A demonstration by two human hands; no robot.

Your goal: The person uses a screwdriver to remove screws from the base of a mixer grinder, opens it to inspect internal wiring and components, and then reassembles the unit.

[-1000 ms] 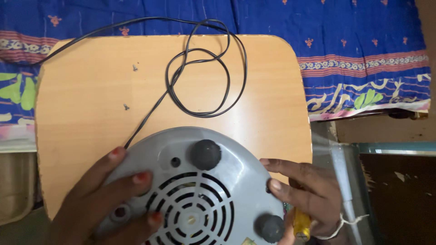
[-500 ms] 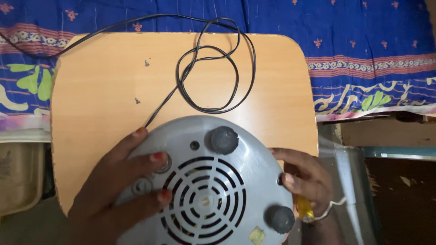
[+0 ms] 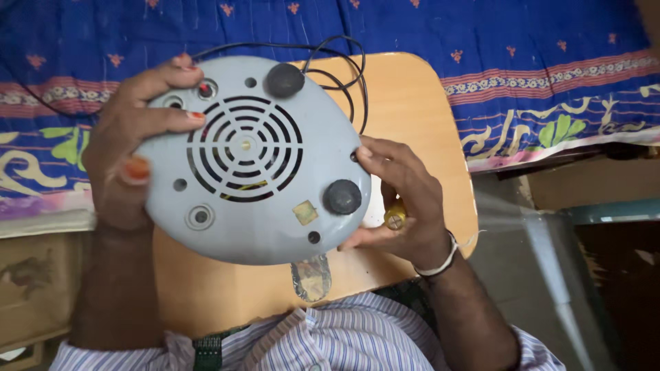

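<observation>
The grey appliance base [image 3: 251, 161] is held underside up above the counter [image 3: 419, 103], gripped by left hand [image 3: 127, 148]; right hand [image 3: 399, 199] fingers clasp a yellow-handled tool [image 3: 394, 216]; its screws seem untouched

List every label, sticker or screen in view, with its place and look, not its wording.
Sticker: on the grey appliance base, between the round vent grille and the lower black rubber foot; small, squarish, tan-yellow, worn.
No screens, packages or signs show.
</observation>
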